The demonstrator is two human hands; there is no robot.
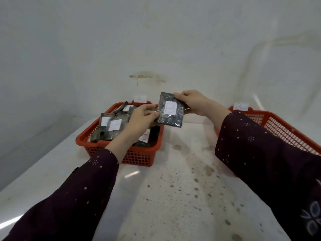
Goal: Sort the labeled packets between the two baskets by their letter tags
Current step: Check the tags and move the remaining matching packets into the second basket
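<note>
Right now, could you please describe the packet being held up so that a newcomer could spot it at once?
Start at the red basket tagged A on the left of the white table. Just above its right rim, the left hand and right hand hold a dark shiny packet. Unlike the packets lying in the basket, it is lifted clear, its white label reading B.

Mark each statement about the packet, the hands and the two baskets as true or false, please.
1. The held packet carries a label with the letter A. False: its label reads B.
2. Both the left hand and the right hand touch this packet. True.
3. The basket tagged A holds several packets. True.
4. The basket tagged B stands left of the other one. False: it stands on the right.
5. The held packet lies flat on the table. False: it is held in the air.
</note>
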